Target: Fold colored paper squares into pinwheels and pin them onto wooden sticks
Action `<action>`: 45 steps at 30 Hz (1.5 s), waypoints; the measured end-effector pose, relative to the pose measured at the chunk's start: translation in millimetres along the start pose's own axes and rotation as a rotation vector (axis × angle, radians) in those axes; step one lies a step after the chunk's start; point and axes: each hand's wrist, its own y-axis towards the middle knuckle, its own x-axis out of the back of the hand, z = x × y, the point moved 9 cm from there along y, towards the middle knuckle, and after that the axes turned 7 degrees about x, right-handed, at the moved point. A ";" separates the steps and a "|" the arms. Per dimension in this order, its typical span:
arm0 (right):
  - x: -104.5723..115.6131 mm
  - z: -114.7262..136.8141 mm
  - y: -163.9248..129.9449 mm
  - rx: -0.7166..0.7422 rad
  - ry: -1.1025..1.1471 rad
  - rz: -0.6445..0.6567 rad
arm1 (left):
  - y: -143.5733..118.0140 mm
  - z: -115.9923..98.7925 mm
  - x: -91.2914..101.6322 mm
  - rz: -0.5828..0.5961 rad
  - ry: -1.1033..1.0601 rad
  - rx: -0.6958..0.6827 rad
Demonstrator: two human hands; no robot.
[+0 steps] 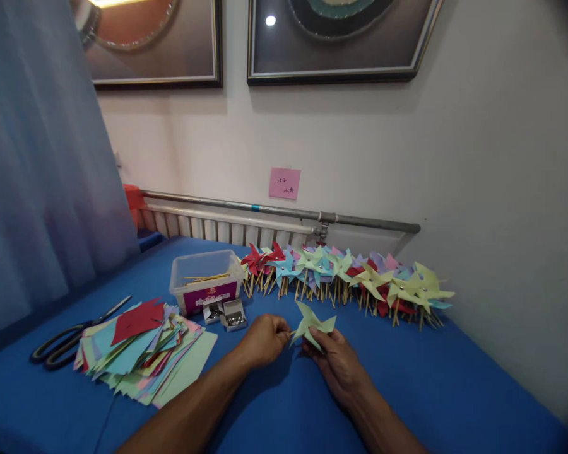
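A pale green paper pinwheel (307,320) is pinched in my right hand (334,359), with the thumb on its front and the fingers behind. Close to its left side, my left hand (265,340) has its fingers closed on a thin wooden stick (291,333). Only a short end of that stick shows, pointing at the pinwheel; the rest is hidden by my fingers. Small metal pins lie in two little open boxes (235,315) beyond my left hand. Behind them stands a clear plastic tub (212,295) with wooden sticks inside.
Many finished pinwheels on sticks (331,271) lie in a long row near the wall. At left, a pile of coloured paper (137,347) lies beside black-handled scissors (69,340). A blue cloth (274,410) covers the table. A pipe (231,205) and radiator run behind.
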 end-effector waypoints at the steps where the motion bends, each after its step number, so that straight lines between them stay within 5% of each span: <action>1: -0.1 0.0 -0.3 0.000 0.000 0.004 | -1.3 -1.7 1.6 -0.011 0.017 -0.005; 45: 2.7 4.5 -3.0 0.054 -0.009 -0.050 | -14.8 -15.6 7.3 -0.121 0.162 0.014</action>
